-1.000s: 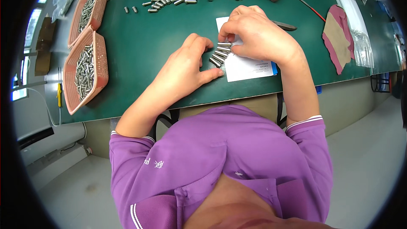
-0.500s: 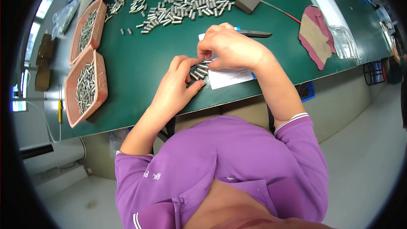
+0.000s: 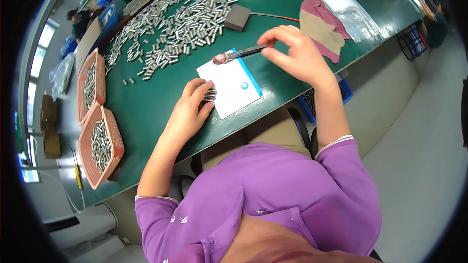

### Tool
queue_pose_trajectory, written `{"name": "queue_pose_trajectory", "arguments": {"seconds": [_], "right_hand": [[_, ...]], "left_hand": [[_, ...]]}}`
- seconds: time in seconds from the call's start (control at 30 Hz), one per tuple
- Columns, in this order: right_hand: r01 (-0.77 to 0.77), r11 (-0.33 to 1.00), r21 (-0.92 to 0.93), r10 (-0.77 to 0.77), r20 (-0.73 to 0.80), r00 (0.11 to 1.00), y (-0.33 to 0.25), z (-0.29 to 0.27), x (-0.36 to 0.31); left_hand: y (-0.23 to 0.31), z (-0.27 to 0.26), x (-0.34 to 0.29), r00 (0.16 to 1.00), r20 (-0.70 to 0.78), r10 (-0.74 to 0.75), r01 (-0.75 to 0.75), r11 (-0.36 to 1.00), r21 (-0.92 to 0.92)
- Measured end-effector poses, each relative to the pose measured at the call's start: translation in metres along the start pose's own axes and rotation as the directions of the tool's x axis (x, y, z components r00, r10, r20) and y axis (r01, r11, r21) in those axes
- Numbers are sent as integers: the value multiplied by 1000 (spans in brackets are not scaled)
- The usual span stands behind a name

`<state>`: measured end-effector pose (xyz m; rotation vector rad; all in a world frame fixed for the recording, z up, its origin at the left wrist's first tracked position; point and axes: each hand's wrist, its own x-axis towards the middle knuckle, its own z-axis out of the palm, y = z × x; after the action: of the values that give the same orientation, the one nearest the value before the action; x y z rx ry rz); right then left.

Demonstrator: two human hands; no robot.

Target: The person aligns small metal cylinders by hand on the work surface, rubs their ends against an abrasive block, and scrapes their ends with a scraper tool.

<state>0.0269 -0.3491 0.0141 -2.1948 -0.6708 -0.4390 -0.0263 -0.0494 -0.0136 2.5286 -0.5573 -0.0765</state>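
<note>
My left hand (image 3: pixel 187 111) rests on the green table, its fingers and thumb curled round a small row of short metal pins (image 3: pixel 209 96). The pins lie against the left edge of a white sheet or pad (image 3: pixel 229 90) with a blue border. Across the top of that sheet lies a long, flat dark tool (image 3: pixel 243 51) with a pinkish wrapped end. At the tool's other end is my right hand (image 3: pixel 297 56), thumb and index finger apart on either side of the tip. Whether they touch it I cannot tell.
A wide spread of loose metal pins (image 3: pixel 187 22) covers the far left tabletop. Two pink baskets (image 3: pixel 117 141) of pins stand at left. Farther back lie a grey-brown block (image 3: pixel 238 18), a red-tipped rod (image 3: pixel 273 16) and a maroon-and-tan cloth (image 3: pixel 319 27). A blue bin (image 3: pixel 347 90) is below the edge.
My right hand has left the pins and moved right to the end of the dark tool, uncovering the white sheet. My left hand stays at the pins. The whole view has shifted.
</note>
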Motion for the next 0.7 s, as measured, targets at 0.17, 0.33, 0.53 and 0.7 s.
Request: {"name": "queue_pose_trajectory", "arguments": {"seconds": [0.17, 0.33, 0.53, 0.7], "right_hand": [[-108, 946, 304, 282, -614, 737, 65, -60, -71], [107, 863, 493, 498, -867, -20, 170, -121, -132], [-611, 558, 561, 810, -527, 256, 265, -57, -192], [-426, 855, -296, 228, -525, 820, 284, 22, -159]], "left_hand": [[3, 1, 1, 998, -35, -43, 39, 993, -108], [-3, 4, 3, 998, -53, -35, 30, 996, -82], [-5, 1, 9, 992, -128, -6, -2, 998, -61], [-19, -1, 13, 971, -239, 9, -16, 1000, -25]]}}
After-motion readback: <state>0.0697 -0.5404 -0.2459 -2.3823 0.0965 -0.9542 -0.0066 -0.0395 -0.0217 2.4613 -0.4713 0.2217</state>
